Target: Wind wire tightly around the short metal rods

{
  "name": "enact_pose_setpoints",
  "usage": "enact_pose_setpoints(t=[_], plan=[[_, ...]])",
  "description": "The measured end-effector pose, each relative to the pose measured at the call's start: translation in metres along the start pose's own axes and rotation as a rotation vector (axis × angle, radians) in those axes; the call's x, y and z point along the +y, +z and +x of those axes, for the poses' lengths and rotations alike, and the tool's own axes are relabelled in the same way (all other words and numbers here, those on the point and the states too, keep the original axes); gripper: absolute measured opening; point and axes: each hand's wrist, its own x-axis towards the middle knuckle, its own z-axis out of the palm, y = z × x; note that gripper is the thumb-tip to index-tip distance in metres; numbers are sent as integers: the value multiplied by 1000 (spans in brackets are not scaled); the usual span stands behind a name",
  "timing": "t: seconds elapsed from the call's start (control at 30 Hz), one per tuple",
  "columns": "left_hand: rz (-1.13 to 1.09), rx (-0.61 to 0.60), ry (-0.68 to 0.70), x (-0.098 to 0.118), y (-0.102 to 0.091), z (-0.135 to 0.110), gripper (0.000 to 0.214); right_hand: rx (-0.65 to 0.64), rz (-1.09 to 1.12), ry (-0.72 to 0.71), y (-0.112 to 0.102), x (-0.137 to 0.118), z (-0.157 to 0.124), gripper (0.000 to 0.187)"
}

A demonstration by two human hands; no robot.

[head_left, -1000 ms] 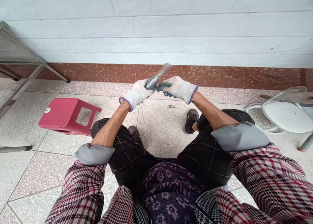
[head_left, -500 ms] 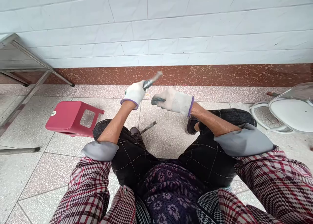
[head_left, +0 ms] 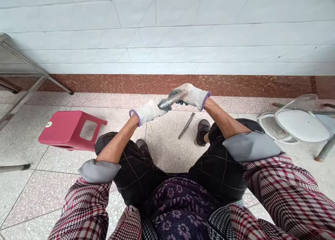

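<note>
Both of my hands wear white knit gloves with purple cuffs and are held out over the tiled floor in front of my knees. My left hand [head_left: 149, 110] is closed round the lower end of a shiny threaded metal rod [head_left: 167, 102]. My right hand [head_left: 190, 95] is closed on the rod's upper end, fingers wrapped over it. The rod lies tilted, rising toward the right. A second grey metal rod [head_left: 186, 125] lies on the floor tiles between my feet.
A red plastic stool [head_left: 68, 130] lies on its side at the left. Metal table legs [head_left: 26, 93] stand at far left. A white round chair or fan-like frame [head_left: 300, 124] lies at the right. A white tiled wall with a brown skirting [head_left: 235, 84] runs ahead.
My right hand, which had let go and hung apart half a second ago, has come back onto the rod. The loose rod on the floor now lies further right.
</note>
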Motion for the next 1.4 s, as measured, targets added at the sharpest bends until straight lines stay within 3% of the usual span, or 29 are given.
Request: enact_pose_setpoints(t=[0.07, 0.17, 0.33, 0.43, 0.53, 0.63, 0.77, 0.87, 0.97, 1.1, 1.23, 1.4], plan=[[-255, 83, -43, 0, -5, -1, 25, 33, 42, 16, 4, -5, -2, 25], [-439, 246, -136, -3, -9, 4, 18, 41, -19, -64, 11, -8, -2, 24], [-508, 410, -183, -11, -10, 18, 22, 37, -240, -167, 24, -11, -7, 23], [-484, 442, -182, -16, -10, 22, 27, -19, -304, -210, 30, -18, -17, 22], [-291, 439, -192, -24, -11, 27, 29, -20, -333, -207, 32, -20, -25, 25], [128, 399, -212, -34, -9, 32, 27, 32, -416, -185, 28, -13, -25, 27], [664, 167, -205, -40, 3, 37, 33, 90, -494, -111, 15, -3, -20, 20], [766, 4, -90, -32, 14, 32, 35, 114, -455, -48, 1, 2, -17, 16], [580, -12, 14, -20, 18, 23, 29, 148, -362, -22, -10, 6, -12, 18], [87, 175, 95, -7, 10, 14, 26, 180, -191, -77, -9, 9, 0, 19], [-225, 320, -21, 0, -1, 9, 24, 236, -92, -86, 0, 6, 6, 23], [-414, 383, -66, 6, -8, 5, 33, 207, 61, -145, 8, 1, 7, 29]])
